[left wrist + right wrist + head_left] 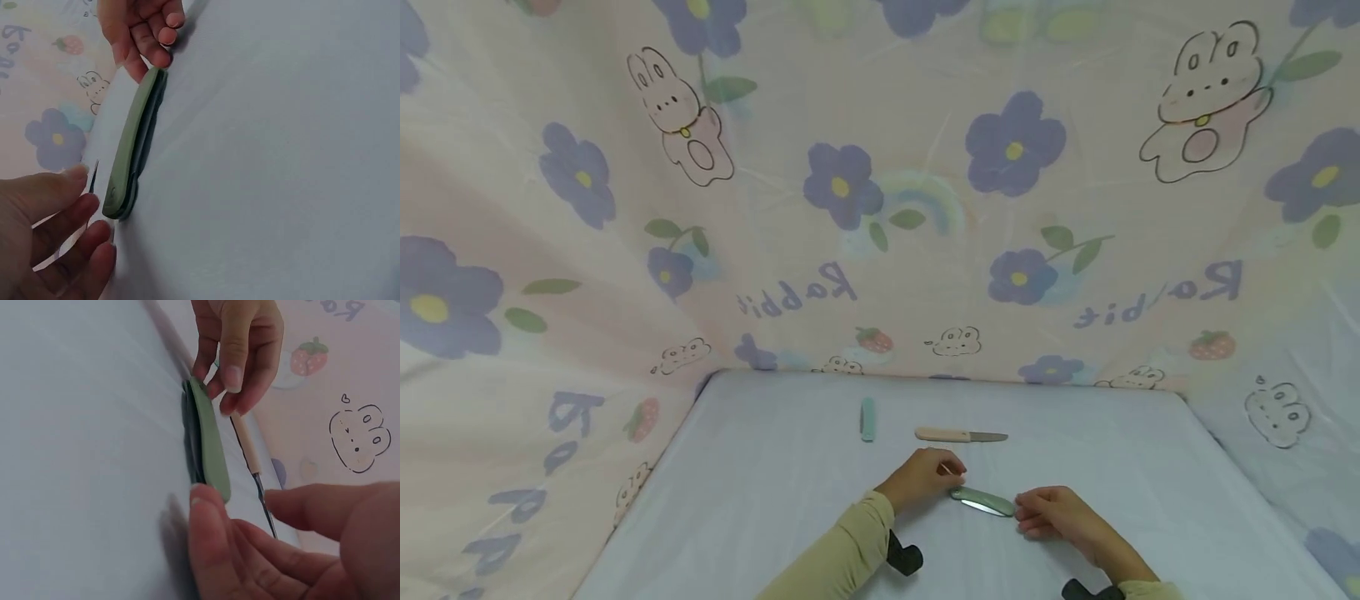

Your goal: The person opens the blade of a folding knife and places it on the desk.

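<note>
A green folding knife [983, 502] lies on the white table between the two hands, its blade folded along the handle with a bright strip of it showing on the near side. At the knife's left end is my left hand [921, 479], thumb and bent fingers apart with nothing gripped. My right hand [1060, 512] is at the other end. In the right wrist view its fingertips [206, 500] are right at the tip of the green handle, while the thumb stands off from it. The left wrist view shows the knife [131, 137] edge-on, just beyond the left fingers.
Farther back on the white table [760, 467] lies a knife with a beige handle [943, 434], blade pointing right. Left of it is a narrow teal folded piece [868, 419]. A patterned curtain [925, 250] with rabbits and flowers encloses the back and sides.
</note>
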Action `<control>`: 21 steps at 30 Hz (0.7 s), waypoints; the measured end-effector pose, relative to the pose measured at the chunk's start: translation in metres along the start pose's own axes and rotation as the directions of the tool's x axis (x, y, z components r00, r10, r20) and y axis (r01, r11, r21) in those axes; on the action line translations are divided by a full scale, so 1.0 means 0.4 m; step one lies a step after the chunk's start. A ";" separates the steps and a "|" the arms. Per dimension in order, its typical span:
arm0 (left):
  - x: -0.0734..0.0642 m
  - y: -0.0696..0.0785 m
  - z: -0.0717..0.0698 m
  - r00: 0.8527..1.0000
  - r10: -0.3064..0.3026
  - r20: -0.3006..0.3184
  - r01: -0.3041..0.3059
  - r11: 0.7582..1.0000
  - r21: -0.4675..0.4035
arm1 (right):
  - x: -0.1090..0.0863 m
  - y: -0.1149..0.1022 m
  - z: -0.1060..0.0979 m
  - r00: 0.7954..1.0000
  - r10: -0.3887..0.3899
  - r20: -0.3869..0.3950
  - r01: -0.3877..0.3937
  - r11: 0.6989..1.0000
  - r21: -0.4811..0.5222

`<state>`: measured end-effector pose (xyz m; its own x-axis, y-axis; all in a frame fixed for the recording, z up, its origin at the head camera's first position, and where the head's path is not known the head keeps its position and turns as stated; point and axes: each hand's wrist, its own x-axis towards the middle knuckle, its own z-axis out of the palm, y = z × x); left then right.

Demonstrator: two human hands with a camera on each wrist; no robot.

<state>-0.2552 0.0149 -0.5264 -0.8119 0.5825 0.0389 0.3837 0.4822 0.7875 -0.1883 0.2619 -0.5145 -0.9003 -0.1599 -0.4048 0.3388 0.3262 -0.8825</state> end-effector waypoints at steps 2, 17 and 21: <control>-0.005 0.004 0.004 0.999 0.005 0.036 -0.006 1.000 0.019 | -0.003 0.001 0.006 1.000 -0.008 0.016 0.007 1.000 0.012; -0.012 0.035 0.060 0.987 0.115 0.113 -0.127 0.986 0.107 | -0.013 0.002 0.037 0.993 -0.098 0.063 0.095 0.994 0.052; -0.018 0.041 0.064 0.986 0.128 0.102 -0.140 0.982 0.125 | -0.012 0.006 0.046 0.993 -0.110 0.040 0.108 0.993 0.052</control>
<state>-0.2318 0.0355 -0.5294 -0.7068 0.7033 0.0761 0.5456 0.4735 0.6915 -0.1780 0.2463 -0.5191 -0.9204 -0.2322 -0.3145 0.2534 0.2581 -0.9323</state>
